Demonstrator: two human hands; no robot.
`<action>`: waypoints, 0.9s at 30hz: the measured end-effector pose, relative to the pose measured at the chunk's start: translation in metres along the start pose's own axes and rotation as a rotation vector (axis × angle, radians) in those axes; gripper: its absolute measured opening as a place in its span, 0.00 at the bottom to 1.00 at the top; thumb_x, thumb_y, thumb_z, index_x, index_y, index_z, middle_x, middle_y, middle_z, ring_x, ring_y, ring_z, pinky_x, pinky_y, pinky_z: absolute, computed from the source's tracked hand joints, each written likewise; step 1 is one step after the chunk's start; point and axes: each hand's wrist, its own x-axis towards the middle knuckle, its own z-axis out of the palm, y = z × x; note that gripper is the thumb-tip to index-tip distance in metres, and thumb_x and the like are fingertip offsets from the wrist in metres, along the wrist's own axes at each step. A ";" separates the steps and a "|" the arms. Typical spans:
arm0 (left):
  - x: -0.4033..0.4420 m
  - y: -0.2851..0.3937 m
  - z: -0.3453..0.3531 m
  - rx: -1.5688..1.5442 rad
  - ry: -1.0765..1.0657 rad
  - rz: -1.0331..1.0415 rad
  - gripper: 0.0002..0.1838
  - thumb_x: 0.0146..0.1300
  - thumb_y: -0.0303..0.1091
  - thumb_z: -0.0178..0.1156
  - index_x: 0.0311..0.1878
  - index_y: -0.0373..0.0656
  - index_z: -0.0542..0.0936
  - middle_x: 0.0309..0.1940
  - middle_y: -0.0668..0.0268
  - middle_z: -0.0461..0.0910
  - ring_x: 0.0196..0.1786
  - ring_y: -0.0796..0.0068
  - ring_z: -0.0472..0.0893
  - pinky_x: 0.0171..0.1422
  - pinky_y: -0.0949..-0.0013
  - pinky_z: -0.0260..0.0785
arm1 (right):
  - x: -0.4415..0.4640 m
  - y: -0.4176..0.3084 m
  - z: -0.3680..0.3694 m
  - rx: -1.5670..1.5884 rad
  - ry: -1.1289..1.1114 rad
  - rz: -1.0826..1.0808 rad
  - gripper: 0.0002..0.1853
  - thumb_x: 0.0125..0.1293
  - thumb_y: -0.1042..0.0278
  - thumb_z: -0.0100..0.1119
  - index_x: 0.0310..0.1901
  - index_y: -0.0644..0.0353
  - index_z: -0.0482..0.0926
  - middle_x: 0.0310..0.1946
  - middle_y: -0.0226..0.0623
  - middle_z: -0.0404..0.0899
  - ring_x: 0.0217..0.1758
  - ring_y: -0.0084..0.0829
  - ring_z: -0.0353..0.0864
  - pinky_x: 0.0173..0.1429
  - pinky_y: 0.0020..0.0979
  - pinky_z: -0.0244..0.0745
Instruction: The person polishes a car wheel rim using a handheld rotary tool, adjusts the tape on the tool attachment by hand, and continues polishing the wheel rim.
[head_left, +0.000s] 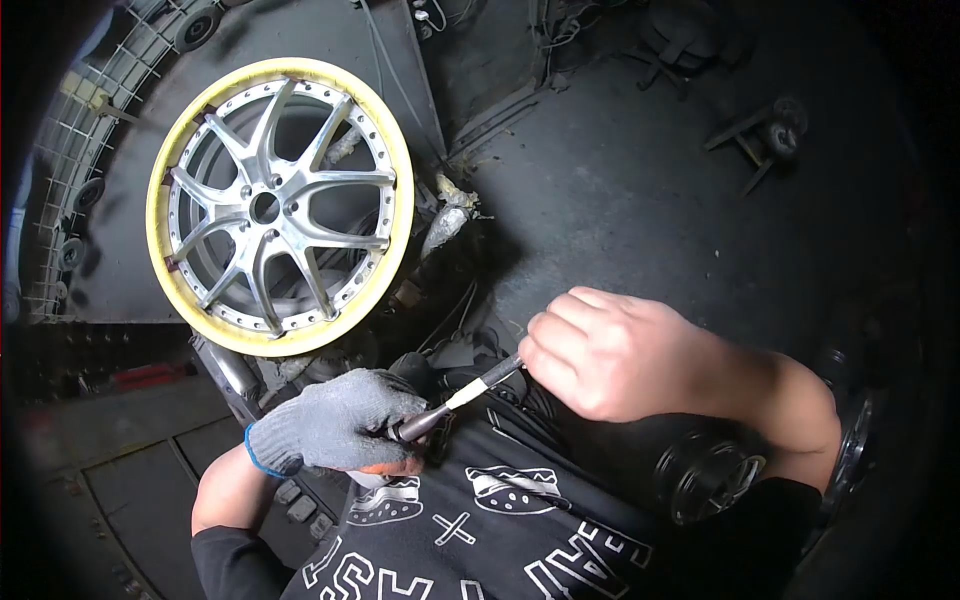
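Observation:
My left hand point(345, 420), in a grey knitted glove with a blue cuff, is closed round the dark barrel of a slim tool point(465, 395) in front of my shirt. The tool slants up to the right and has a pale yellow band near its middle. My right hand point(605, 355) is bare, its fingers curled round the tool's dark upper end. Above my left hand stands a silver multi-spoke wheel point(265, 207) with a yellow-covered outer rim; neither hand touches it.
Foil-wrapped parts point(447, 225) stick out right of the wheel. A wire rack point(75, 180) with small wheels runs along the left. A dark wheel point(700, 475) lies below my right forearm. A small stand point(750, 140) is on the floor at the upper right.

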 end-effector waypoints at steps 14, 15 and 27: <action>0.001 -0.005 0.003 0.091 0.005 -0.050 0.10 0.55 0.36 0.67 0.32 0.40 0.78 0.25 0.55 0.76 0.32 0.51 0.79 0.39 0.57 0.70 | 0.000 0.007 0.005 0.537 -0.093 0.257 0.06 0.51 0.74 0.61 0.22 0.62 0.73 0.21 0.37 0.72 0.28 0.35 0.78 0.34 0.35 0.76; 0.000 -0.005 0.004 0.089 0.002 -0.051 0.10 0.55 0.36 0.67 0.32 0.40 0.78 0.25 0.55 0.76 0.32 0.51 0.79 0.39 0.57 0.70 | -0.001 0.008 0.005 0.675 -0.089 0.340 0.05 0.53 0.74 0.62 0.25 0.64 0.76 0.21 0.39 0.74 0.27 0.36 0.79 0.34 0.34 0.76; -0.007 -0.001 0.007 0.084 0.088 -0.003 0.11 0.55 0.39 0.65 0.34 0.41 0.80 0.27 0.56 0.78 0.35 0.51 0.80 0.42 0.57 0.71 | -0.006 -0.017 0.020 1.726 -0.148 1.230 0.13 0.71 0.64 0.61 0.42 0.70 0.82 0.29 0.32 0.82 0.28 0.15 0.78 0.33 0.19 0.75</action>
